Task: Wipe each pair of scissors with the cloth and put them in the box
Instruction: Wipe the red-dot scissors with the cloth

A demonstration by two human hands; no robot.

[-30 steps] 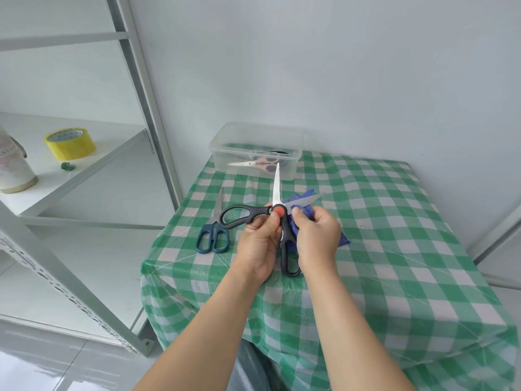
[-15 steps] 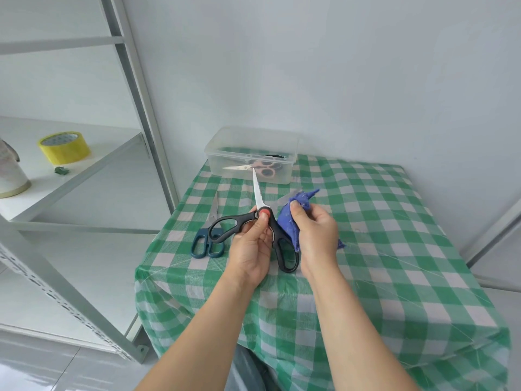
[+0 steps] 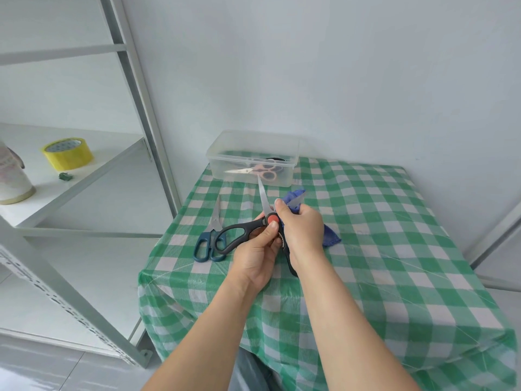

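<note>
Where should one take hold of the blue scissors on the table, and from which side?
By the handle loops, from the near edge of the table. The blue scissors lie flat and closed, loops toward the person, tips pointing away to the box, so a grasp from there meets no blade.

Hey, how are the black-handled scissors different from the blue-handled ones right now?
The black-handled scissors are held up by the left hand and, through the cloth, the right hand; the blue-handled scissors lie on the checked tablecloth. The black pair is spread open, the blue pair closed. The black pair has a red pivot and a serrated blade; the blue pair's blades look plain. Both are outside the box.
</note>
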